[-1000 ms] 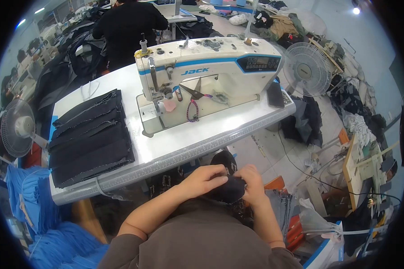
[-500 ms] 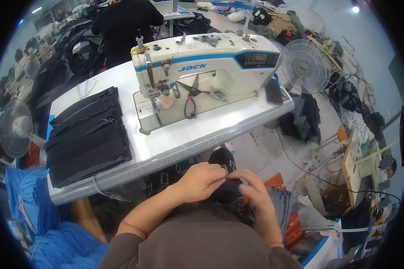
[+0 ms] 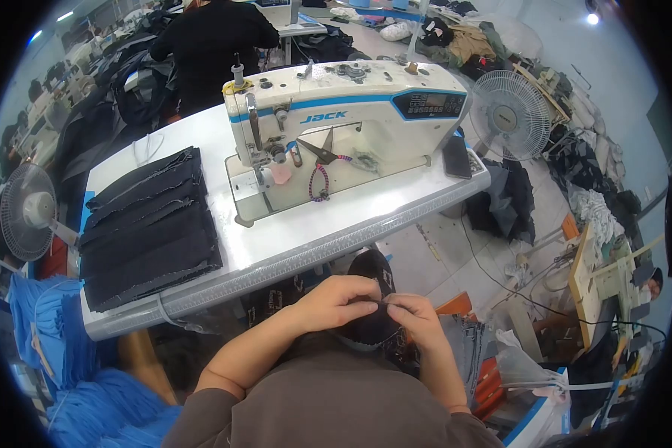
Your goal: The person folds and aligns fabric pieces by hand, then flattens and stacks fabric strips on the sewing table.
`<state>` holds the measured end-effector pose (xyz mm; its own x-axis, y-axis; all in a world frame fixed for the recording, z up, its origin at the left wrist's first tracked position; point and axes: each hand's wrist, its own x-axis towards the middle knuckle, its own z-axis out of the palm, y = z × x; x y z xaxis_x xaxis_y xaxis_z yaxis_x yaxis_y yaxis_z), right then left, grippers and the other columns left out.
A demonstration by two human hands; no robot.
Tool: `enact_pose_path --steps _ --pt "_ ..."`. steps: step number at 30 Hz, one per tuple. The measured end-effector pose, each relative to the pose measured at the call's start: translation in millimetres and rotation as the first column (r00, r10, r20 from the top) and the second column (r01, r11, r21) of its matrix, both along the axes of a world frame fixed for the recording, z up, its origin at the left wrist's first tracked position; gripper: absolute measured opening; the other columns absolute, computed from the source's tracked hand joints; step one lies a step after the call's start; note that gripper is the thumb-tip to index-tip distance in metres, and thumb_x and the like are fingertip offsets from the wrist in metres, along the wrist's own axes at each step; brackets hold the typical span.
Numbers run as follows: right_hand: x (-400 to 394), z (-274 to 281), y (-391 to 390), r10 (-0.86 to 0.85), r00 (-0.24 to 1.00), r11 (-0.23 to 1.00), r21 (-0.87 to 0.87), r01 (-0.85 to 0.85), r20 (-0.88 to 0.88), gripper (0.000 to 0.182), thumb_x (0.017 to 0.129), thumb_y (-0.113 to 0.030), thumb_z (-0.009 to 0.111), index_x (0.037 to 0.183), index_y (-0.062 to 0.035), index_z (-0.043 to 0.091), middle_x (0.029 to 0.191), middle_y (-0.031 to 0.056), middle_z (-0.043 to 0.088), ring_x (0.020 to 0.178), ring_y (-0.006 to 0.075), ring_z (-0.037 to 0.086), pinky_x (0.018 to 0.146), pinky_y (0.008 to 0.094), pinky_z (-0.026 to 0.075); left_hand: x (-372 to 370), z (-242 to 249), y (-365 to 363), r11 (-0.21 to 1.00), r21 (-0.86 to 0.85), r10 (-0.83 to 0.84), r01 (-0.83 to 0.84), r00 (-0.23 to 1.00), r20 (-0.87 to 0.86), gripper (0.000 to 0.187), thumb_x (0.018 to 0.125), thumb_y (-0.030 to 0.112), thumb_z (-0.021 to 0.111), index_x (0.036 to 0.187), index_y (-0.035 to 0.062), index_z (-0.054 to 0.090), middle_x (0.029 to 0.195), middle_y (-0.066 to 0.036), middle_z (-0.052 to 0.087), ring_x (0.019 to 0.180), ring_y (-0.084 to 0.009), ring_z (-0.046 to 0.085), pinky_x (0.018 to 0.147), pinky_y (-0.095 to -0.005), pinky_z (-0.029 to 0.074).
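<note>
Over my lap, below the table's front edge, both hands pinch a piece of dark fabric (image 3: 369, 330). My left hand (image 3: 339, 302) has its fingertips closed on the upper edge. Close beside it, my right hand (image 3: 415, 318) grips the same edge between thumb and fingers. The fabric hangs down toward my lap, and its lower part shows a pale frayed edge. What lies right between the fingertips is too small to make out.
A white Jack sewing machine (image 3: 343, 112) stands on the table (image 3: 336, 233). Scissors (image 3: 322, 155) with wrapped handles lie under its arm, and a phone (image 3: 456, 158) lies to the right. Stacked dark fabric pieces (image 3: 153, 231) lie at left. Fans (image 3: 509, 116) flank the table; a person (image 3: 213, 45) sits beyond.
My right hand's fingers have curled in and now pinch the fabric edge close to my left hand. More of the fabric hangs visible below them. The camera view has shifted slightly.
</note>
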<state>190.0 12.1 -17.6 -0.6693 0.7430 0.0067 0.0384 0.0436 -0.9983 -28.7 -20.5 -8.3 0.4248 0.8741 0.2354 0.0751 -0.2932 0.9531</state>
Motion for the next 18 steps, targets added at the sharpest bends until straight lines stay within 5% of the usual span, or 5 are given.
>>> enact_pose_path --steps 6,8,11,14,18 --pt "13 3 8 0.069 0.996 0.996 0.062 -0.072 0.050 0.022 0.087 -0.018 0.062 0.093 0.0031 0.060 0.086 0.0076 0.058 0.082 0.0146 0.054 0.074 0.0285 0.042 1 2 5 0.999 0.028 0.023 -0.025 0.999 0.041 0.007 0.086 0.005 0.060 0.090 -0.0001 0.059 0.077 -0.007 0.055 0.074 -0.0161 0.053 0.069 -0.0282 0.043" --pt "13 6 12 0.098 0.994 0.986 0.132 -0.105 0.057 0.031 0.084 -0.023 0.065 0.101 0.0028 0.060 0.093 0.0087 0.059 0.089 0.0161 0.055 0.080 0.0293 0.042 0 9 4 0.967 -0.253 0.084 -0.037 0.980 0.178 0.006 0.088 0.004 0.058 0.093 0.0005 0.060 0.077 -0.003 0.058 0.072 -0.0120 0.052 0.068 -0.0252 0.042" --pt "8 4 17 0.100 0.922 0.981 -0.117 -0.154 -0.375 0.081 0.072 -0.039 0.073 0.133 0.0031 0.040 0.126 0.0131 0.050 0.118 0.0209 0.048 0.102 0.0322 0.033 -7 32 3 0.946 -0.317 0.041 0.069 0.943 0.329 0.010 0.090 0.003 0.056 0.098 -0.0004 0.061 0.073 -0.003 0.059 0.063 -0.0113 0.055 0.059 -0.0245 0.045" --pt "6 10 29 0.231 0.949 0.956 -0.131 -0.262 -0.214 0.080 0.071 -0.035 0.074 0.133 0.0022 0.040 0.127 0.0131 0.050 0.118 0.0195 0.047 0.101 0.0324 0.035 -7 36 7 0.938 -0.301 0.016 0.174 0.843 0.538 0.013 0.089 0.002 0.055 0.101 -0.0032 0.059 0.069 -0.010 0.061 0.055 -0.0171 0.059 0.052 -0.0282 0.050" --pt "15 -28 47 0.435 0.877 0.878 -0.122 -0.464 -0.207 0.057 0.076 -0.010 0.072 0.126 0.0049 0.050 0.121 0.0099 0.057 0.114 0.0156 0.050 0.098 0.0313 0.038 -25 38 13 0.985 -0.172 0.133 0.019 0.551 0.824 0.015 0.087 0.002 0.055 0.101 -0.0046 0.056 0.075 -0.016 0.064 0.063 -0.0261 0.065 0.056 -0.0348 0.055"
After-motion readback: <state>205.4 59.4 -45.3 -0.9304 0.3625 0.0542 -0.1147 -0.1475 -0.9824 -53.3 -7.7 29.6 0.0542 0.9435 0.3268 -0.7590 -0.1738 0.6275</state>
